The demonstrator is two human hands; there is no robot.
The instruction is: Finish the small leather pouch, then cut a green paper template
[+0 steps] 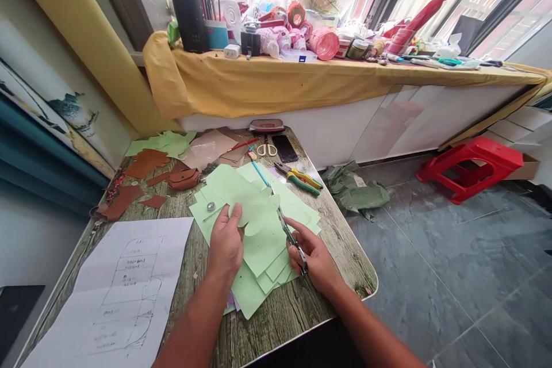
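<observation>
My left hand (226, 240) pinches the near edge of a pale green sheet (254, 207), thumb on top. Rounded outlines and a small notch show along the sheet's lower right side. In my right hand (314, 253) is a slim dark and metallic cutting tool that looks like scissors (290, 231); my fingers hide part of it. Its tip points away from me and meets the sheet's right edge. Beneath lie several more green sheets (263, 259), stacked unevenly. On them, left of my left hand, rests a small round metal piece (211, 206).
Beyond the stack lie pliers (304, 180), a phone (285, 148), white-handled scissors (266, 150) and a blue brush (259, 174). Brown scraps (146, 164) and a brown pouch (183, 178) sit at left, near a drawn paper pattern (129, 276). A red stool (470, 169) stands right.
</observation>
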